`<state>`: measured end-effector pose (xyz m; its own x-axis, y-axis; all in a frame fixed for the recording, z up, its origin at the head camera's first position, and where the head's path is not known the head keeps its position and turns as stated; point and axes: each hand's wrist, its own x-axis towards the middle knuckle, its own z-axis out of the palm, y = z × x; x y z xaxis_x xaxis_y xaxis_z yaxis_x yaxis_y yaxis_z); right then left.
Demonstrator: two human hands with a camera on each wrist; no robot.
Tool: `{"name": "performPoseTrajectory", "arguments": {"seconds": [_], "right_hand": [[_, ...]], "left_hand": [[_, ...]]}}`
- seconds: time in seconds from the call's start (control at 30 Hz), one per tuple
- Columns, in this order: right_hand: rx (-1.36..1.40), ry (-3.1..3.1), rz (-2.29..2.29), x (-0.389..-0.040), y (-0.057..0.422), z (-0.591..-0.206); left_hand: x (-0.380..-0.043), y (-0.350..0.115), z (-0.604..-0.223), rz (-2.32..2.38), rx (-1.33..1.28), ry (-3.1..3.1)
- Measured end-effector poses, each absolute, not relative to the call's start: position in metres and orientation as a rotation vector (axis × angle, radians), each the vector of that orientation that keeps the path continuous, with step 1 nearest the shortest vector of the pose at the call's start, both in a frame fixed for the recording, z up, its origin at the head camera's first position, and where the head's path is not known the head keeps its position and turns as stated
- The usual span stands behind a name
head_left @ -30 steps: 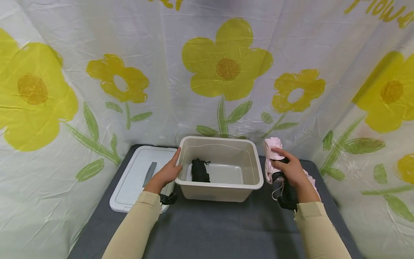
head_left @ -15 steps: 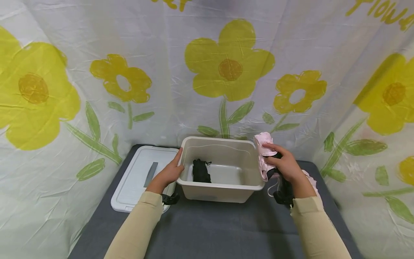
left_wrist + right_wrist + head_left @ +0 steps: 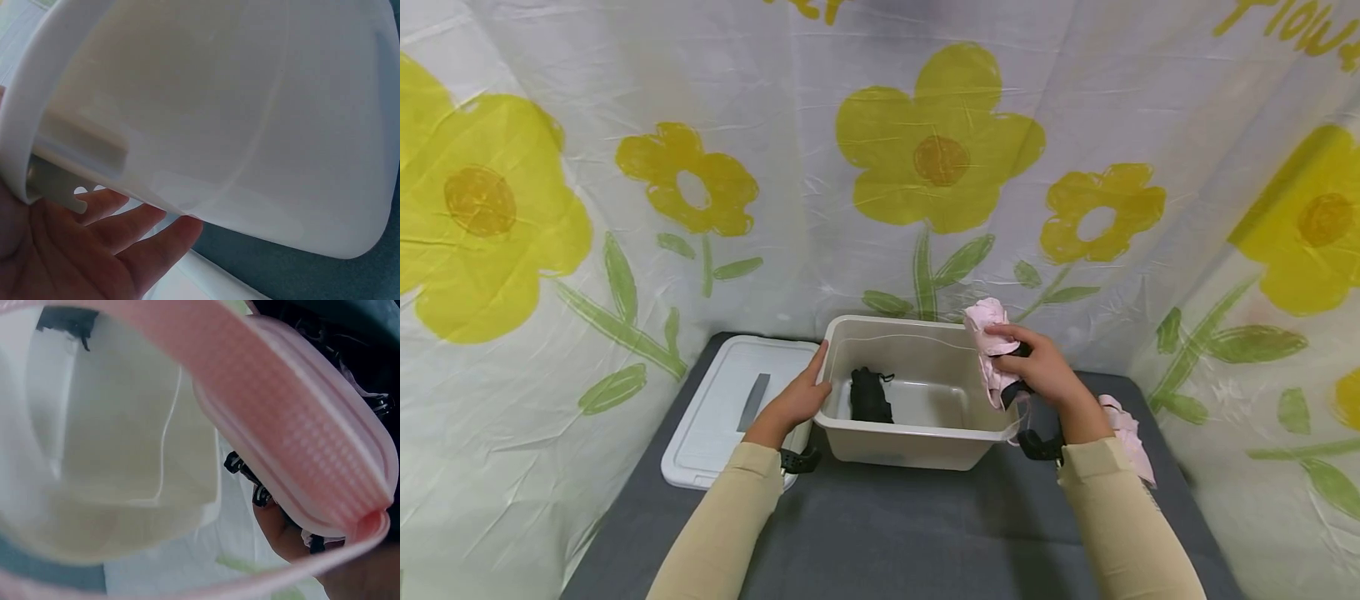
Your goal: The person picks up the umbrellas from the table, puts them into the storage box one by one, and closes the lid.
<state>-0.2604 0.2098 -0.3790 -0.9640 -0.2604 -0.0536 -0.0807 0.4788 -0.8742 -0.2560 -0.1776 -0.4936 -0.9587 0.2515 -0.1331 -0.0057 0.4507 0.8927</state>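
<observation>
In the head view, a beige plastic bin [image 3: 910, 446] stands on the dark table. My left hand [image 3: 796, 396] grips its left rim, and in the left wrist view the fingers [image 3: 165, 250] lie against the outer wall. My right hand [image 3: 1041, 367] holds a pink folding umbrella [image 3: 988, 350] with black parts at the bin's right rim, partly over the opening. The right wrist view shows its rounded pink end [image 3: 359, 437] and a wide pink strap [image 3: 250, 381] looping close to the camera. Inside the bin, at the left, lies a black bundle [image 3: 870, 396] with a cord loop.
A white lid [image 3: 700, 442] with a grey handle [image 3: 754, 402] lies left of the bin. Another pink folded item [image 3: 1127, 437] rests on the table at the right, beside my right forearm. A flower-printed curtain [image 3: 797, 208] hangs behind and at both sides.
My right hand has carried the pink umbrella leftward, from beside the bin to over its right rim. The pink item on the table shows more fully. My left hand keeps its grip.
</observation>
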Motion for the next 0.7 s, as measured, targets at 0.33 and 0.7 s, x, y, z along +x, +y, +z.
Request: {"name": "performPoseTrajectory", "arguments": {"seconds": [0.33,0.7], "right_hand": [[-0.42,2.573,-1.379,-0.273,0.19,-0.378],[-0.609,2.604,-1.159,-0.287,0.172,-0.373]], "left_hand": [[-0.259,-0.178,-0.494,1.516,0.196,2.456],[-0.262,-0.179,-0.499,1.507,0.187,2.467]]}}
